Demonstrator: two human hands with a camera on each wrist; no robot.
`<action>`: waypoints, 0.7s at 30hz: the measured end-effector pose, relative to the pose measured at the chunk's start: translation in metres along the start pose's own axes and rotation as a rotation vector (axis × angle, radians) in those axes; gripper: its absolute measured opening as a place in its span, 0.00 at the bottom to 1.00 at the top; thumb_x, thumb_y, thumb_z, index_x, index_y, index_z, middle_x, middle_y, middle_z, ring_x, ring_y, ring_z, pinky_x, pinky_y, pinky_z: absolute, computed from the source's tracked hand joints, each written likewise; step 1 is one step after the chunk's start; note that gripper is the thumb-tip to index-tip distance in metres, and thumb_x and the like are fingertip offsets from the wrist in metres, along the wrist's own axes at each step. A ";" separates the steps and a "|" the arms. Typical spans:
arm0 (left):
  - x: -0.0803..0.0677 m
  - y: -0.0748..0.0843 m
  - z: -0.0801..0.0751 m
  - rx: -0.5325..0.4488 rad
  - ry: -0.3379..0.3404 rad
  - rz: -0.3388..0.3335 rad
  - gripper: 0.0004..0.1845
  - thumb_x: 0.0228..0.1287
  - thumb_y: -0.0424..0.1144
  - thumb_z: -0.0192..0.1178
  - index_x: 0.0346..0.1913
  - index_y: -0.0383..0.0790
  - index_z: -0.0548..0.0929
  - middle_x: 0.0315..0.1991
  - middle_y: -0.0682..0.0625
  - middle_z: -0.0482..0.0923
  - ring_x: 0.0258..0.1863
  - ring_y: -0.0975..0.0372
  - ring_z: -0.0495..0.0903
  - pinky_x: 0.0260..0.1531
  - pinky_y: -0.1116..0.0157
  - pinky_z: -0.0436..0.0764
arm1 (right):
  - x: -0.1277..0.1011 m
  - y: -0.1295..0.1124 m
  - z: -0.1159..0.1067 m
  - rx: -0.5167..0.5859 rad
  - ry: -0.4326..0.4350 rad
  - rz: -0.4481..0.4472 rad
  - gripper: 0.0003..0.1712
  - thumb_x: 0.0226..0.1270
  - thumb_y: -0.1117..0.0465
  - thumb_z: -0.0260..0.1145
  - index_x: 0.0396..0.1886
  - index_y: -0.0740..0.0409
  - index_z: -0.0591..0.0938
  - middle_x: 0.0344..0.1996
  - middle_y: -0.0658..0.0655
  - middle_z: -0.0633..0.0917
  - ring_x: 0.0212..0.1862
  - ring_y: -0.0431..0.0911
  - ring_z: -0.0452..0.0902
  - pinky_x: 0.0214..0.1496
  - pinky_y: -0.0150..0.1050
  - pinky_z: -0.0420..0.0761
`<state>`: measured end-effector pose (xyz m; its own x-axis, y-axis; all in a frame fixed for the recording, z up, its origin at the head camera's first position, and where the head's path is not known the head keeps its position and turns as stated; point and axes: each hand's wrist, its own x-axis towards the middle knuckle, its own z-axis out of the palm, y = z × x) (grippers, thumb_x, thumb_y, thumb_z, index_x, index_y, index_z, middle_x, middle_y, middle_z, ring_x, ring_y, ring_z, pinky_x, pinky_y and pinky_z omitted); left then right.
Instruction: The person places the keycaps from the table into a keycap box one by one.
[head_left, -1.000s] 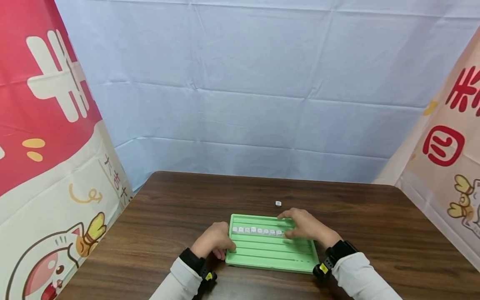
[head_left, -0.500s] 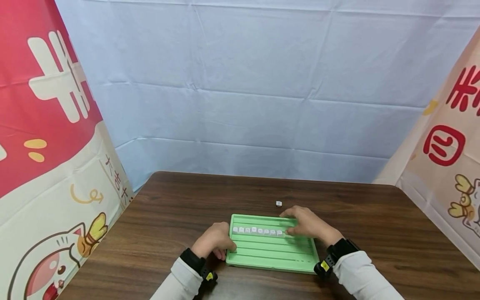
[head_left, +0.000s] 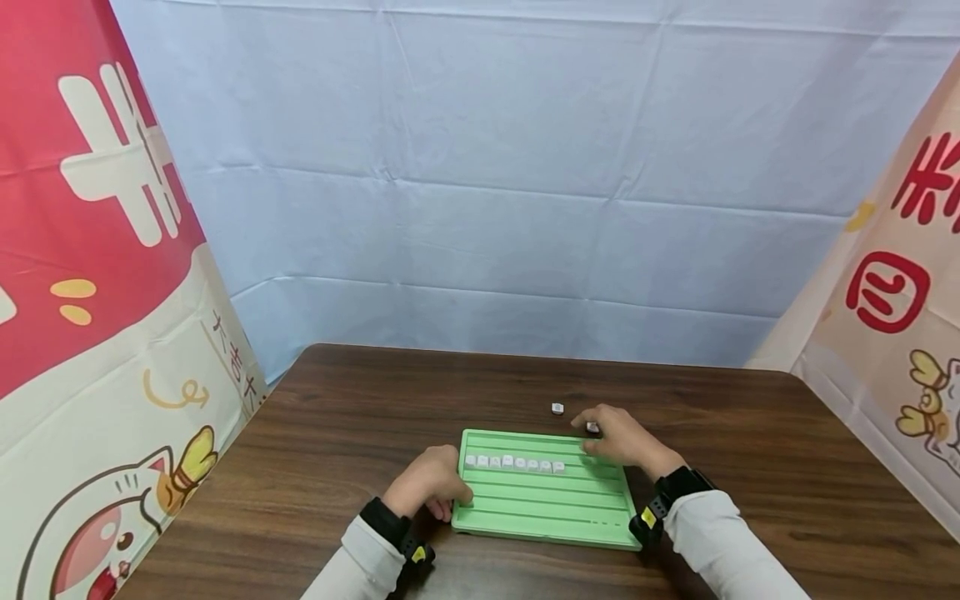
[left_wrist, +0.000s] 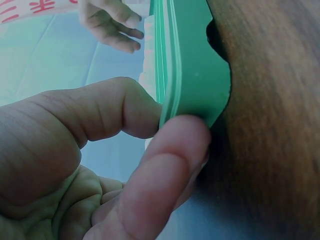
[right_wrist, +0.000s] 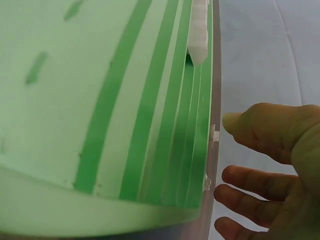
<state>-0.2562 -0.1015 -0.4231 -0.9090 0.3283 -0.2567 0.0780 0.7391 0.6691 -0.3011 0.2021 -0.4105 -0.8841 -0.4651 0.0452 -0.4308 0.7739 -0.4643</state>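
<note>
green tray flat on table | row of white keycaps in top groove

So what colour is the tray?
Light green tray, with darker green grooves; the right wrist view shows it best.

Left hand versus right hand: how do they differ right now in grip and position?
The left hand pinches the green tray's near left corner between thumb and finger; the right hand grips nothing, its fingers loosely spread. The left hand sits at the tray's left edge, the right hand at its far right corner, by a small white tile on the table. Both wear a black wrist strap.
</note>
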 end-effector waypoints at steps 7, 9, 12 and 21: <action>-0.001 0.000 -0.001 -0.009 -0.008 -0.005 0.10 0.48 0.27 0.63 0.14 0.32 0.78 0.08 0.42 0.74 0.06 0.59 0.74 0.09 0.61 0.77 | 0.006 0.007 0.001 -0.016 0.016 0.006 0.15 0.60 0.68 0.65 0.48 0.65 0.81 0.48 0.65 0.77 0.49 0.59 0.73 0.37 0.46 0.75; -0.001 0.000 -0.001 -0.013 -0.010 -0.008 0.10 0.48 0.27 0.63 0.14 0.32 0.78 0.08 0.43 0.74 0.06 0.59 0.74 0.09 0.61 0.77 | 0.007 0.010 0.001 -0.022 0.019 0.009 0.14 0.61 0.69 0.65 0.48 0.64 0.81 0.47 0.64 0.78 0.49 0.59 0.73 0.40 0.48 0.76; 0.000 0.000 -0.001 -0.014 -0.009 -0.009 0.09 0.48 0.27 0.63 0.15 0.32 0.78 0.08 0.43 0.74 0.06 0.58 0.74 0.09 0.61 0.77 | 0.009 0.014 0.001 -0.034 0.023 0.006 0.13 0.61 0.70 0.63 0.46 0.63 0.82 0.45 0.63 0.78 0.49 0.60 0.74 0.43 0.51 0.77; -0.001 0.000 -0.003 -0.027 -0.030 -0.021 0.09 0.49 0.26 0.63 0.16 0.31 0.78 0.09 0.43 0.75 0.07 0.57 0.75 0.10 0.61 0.78 | 0.015 0.020 0.000 -0.013 0.002 0.044 0.12 0.63 0.71 0.61 0.45 0.62 0.82 0.45 0.63 0.80 0.49 0.60 0.74 0.43 0.50 0.77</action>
<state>-0.2567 -0.1034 -0.4209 -0.8977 0.3302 -0.2916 0.0473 0.7304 0.6814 -0.3234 0.2108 -0.4191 -0.9026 -0.4297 0.0273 -0.3941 0.7991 -0.4539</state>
